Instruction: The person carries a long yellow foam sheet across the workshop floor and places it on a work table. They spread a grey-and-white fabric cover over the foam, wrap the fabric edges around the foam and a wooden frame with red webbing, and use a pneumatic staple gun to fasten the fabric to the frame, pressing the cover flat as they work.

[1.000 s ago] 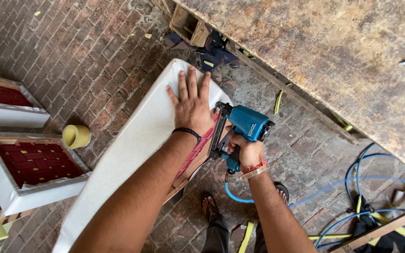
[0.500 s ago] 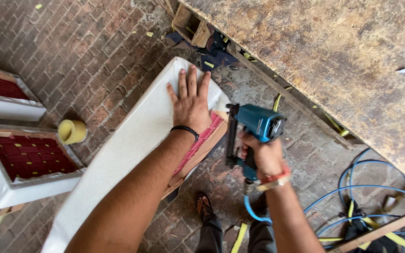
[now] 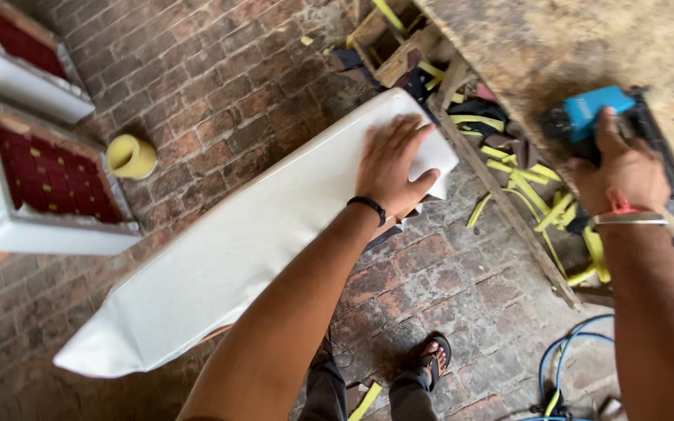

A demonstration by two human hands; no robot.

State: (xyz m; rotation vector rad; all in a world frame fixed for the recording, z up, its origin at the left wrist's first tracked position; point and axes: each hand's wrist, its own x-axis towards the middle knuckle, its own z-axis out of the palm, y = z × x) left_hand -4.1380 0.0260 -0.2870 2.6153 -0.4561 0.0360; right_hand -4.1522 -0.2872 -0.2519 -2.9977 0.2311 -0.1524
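Left hand (image 3: 394, 165) lies flat, fingers spread wide, palm pressed on the far end of a long white fabric-covered panel (image 3: 235, 242), black band on its wrist. Panel runs from under that hand back toward the person's lower left, resting tilted over the red brick floor (image 3: 220, 101). Right hand (image 3: 622, 168) is closed around a blue and black pneumatic staple gun (image 3: 598, 113), held over the rough wooden worktable (image 3: 555, 39); red thread and metal bangle on that wrist. Below the right hand, yellow strap offcuts (image 3: 540, 210) lie under the table edge, blue air hose (image 3: 567, 362) nearer the person's sandalled foot (image 3: 431, 360). Well left of the left hand, a yellow tape roll (image 3: 130, 156) sits beside white-framed dark red cushioned panels (image 3: 33, 179).
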